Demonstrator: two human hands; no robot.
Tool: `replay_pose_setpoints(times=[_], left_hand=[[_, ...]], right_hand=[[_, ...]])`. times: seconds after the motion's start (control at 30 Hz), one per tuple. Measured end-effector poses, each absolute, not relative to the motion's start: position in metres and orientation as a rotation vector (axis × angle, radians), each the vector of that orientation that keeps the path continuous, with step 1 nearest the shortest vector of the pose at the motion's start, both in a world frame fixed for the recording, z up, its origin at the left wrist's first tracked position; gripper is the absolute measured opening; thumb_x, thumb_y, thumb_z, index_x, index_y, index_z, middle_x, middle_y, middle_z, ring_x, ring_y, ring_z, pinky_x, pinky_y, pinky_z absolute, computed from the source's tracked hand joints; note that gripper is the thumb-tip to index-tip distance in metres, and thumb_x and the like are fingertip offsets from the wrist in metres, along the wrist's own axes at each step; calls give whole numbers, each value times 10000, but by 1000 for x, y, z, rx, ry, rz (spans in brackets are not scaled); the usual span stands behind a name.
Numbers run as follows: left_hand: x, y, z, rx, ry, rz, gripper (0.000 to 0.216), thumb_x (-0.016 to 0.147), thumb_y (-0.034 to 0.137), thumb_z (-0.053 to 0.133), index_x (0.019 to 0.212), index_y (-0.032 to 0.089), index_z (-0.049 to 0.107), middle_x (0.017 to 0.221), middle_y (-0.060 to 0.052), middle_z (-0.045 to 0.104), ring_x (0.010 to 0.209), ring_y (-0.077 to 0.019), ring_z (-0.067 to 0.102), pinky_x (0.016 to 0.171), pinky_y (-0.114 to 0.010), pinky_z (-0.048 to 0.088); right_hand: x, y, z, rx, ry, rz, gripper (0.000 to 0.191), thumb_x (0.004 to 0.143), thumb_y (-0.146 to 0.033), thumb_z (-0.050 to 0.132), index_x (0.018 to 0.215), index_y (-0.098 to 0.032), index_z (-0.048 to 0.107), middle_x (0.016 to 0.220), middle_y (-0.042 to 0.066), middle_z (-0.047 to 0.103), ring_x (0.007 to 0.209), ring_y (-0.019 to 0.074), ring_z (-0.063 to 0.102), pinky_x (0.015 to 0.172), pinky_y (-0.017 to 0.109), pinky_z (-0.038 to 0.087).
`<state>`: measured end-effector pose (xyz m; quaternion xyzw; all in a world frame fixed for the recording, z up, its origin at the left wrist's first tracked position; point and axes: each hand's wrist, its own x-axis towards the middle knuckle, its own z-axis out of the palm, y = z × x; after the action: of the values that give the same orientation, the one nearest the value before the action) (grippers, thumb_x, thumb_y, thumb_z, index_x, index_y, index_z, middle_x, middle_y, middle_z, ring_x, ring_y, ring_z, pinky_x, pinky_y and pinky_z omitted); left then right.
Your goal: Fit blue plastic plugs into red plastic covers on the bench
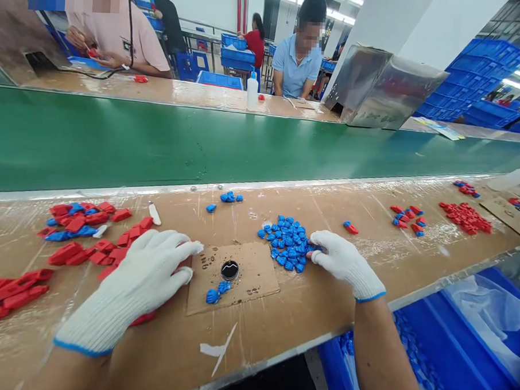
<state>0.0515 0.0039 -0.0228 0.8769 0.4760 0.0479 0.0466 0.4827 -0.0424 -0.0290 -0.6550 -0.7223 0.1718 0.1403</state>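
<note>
My left hand, in a white knit glove, hovers by the left edge of a cardboard piece, its thumb and forefinger apart with nothing visible between them. Red plastic parts lie under and beside it. On the cardboard sits a small round dish of dark liquid, with two small blue fist-shaped pieces just below. My right hand, also gloved, is at the right edge of a pile of blue pieces. Its thumb and forefinger close around a blue piece there, partly hidden by the fingers.
A green conveyor belt runs beyond the table. Red-and-blue parts and a red heap lie to the right. Blue bins stand below the front edge. A white bottle and seated people are across the belt.
</note>
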Motion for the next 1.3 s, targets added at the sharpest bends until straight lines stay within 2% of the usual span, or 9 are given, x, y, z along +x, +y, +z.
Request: replay_pose_setpoints(times=[0.17,0.3,0.4,0.53,0.67,0.83,0.97,1.2,1.3], left_hand=[[58,20,-17,2730,1572,-33,399,936,202,472,1160,230,802,1066,-125,823,1068,-389,749,908,-485,486],[60,21,-20,2620,1609,3,391,931,171,491,1172,230,793,1043,-116,832,1029,-368,758,883,-452,457],[60,18,-23,2618,1626,34,403,939,168,486,1218,228,770,1023,-114,819,1014,-359,748,880,-450,452],[62,15,-23,2610,1663,241,404,928,132,497,1246,211,732,1005,-102,781,981,-322,719,860,-429,476],[64,12,-22,2472,1668,614,463,931,87,482,1322,200,701,1083,-111,738,912,-277,693,802,-398,525],[66,11,-25,2291,1571,948,514,919,62,499,1374,202,692,1140,-110,697,988,-267,693,845,-398,581],[67,11,-25,2229,1549,1011,475,904,77,553,1334,212,703,1143,-92,691,1000,-256,689,844,-391,597],[69,10,-24,2166,1470,1081,475,888,61,561,1326,191,690,1112,-80,701,977,-242,697,857,-389,596],[68,10,-27,2088,1415,1180,458,867,62,599,1299,186,690,1075,-56,721,941,-213,703,861,-363,594]], right_hand=[[475,-46,-29,-1885,-2129,491,90,831,-192,634,781,-233,571,812,8,647,760,198,585,698,303,387],[476,-51,-21,-1780,-2110,451,134,920,-180,527,818,-236,592,835,33,665,792,211,628,748,321,485],[464,-46,-8,-1526,-2115,430,165,925,-152,561,797,-231,628,922,53,701,870,224,677,772,338,550],[413,-30,13,-1126,-2278,467,177,897,-83,624,821,-235,674,1092,68,710,1026,240,697,817,361,577],[358,-18,26,-868,-2574,560,258,887,-9,527,749,-226,545,929,31,578,845,177,571,718,307,483],[331,-10,29,-935,-2725,594,260,834,-19,544,970,-241,537,871,-7,624,752,164,541,678,293,393],[321,-5,29,-1007,-2848,540,254,827,-77,574,981,-250,471,836,-10,636,703,170,561,629,284,343],[314,-2,30,-968,-2877,620,242,814,-82,557,958,-255,468,817,-24,629,690,164,590,628,286,395],[323,-2,29,-1019,-2707,738,206,853,-108,600,967,-252,506,869,-17,667,710,156,628,654,291,465]])
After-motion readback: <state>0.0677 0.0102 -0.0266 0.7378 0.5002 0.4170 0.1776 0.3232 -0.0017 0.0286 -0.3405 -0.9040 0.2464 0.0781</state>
